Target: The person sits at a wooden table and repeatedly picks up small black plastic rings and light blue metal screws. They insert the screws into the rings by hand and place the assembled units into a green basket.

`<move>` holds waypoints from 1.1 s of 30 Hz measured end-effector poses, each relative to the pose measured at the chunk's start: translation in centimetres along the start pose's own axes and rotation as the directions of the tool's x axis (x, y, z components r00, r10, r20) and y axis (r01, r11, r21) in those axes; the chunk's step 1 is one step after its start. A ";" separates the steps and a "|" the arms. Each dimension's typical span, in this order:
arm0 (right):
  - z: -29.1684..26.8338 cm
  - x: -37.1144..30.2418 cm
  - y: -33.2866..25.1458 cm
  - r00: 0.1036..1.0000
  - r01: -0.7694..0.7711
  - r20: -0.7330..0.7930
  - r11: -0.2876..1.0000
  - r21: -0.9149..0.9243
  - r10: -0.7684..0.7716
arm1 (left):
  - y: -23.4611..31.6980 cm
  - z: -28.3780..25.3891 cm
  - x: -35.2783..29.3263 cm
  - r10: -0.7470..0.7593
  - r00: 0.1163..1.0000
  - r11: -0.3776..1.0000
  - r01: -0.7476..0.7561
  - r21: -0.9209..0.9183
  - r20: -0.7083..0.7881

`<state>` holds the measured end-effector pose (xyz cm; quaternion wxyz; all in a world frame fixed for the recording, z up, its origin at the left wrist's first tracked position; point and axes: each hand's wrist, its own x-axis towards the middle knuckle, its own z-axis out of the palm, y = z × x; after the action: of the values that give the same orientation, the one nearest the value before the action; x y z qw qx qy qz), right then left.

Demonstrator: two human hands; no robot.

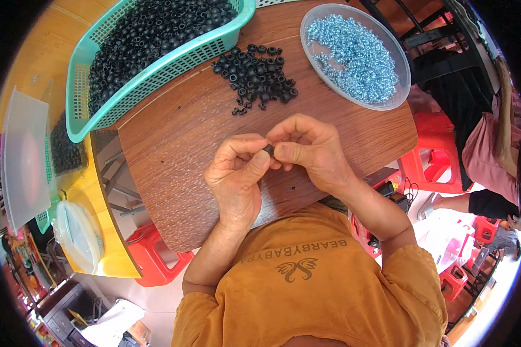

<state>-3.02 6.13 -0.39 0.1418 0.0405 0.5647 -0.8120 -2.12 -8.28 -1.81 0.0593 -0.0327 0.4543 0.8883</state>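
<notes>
My left hand and my right hand meet over the near part of the brown table. A small black piece is pinched between the thumbs and fingers of both; most of it is hidden. Just beyond my hands lies a loose pile of small round black parts, several showing a hole in one end. A clear round plastic bowl at the far right holds many small shiny pale-blue metal pieces.
A green plastic basket full of similar black parts stands at the far left. Beside the wood-grain table are red stools and a yellow surface with a lidded tub. Another person's pink garment shows at right.
</notes>
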 end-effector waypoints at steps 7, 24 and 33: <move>0.2 -1.0 0.7 0.959 0.266 -0.038 0.942 -0.204 -0.279 | -0.1 0.3 0.0 -0.119 0.993 0.993 0.118 -0.026 -0.014; -0.6 -0.4 0.8 0.708 0.657 0.240 0.493 -0.571 -0.664 | 1.0 0.5 -0.6 -0.251 0.966 0.965 0.245 -0.099 -0.059; -0.7 -1.0 0.4 0.915 0.388 0.087 0.802 -0.455 -0.394 | 1.2 0.6 -0.4 -0.284 0.952 0.958 0.277 -0.075 -0.114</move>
<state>-2.05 6.85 -0.84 -0.0263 -0.1069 0.7387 -0.6650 -1.90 -8.53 -0.44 0.1557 -0.1536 0.4218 0.8799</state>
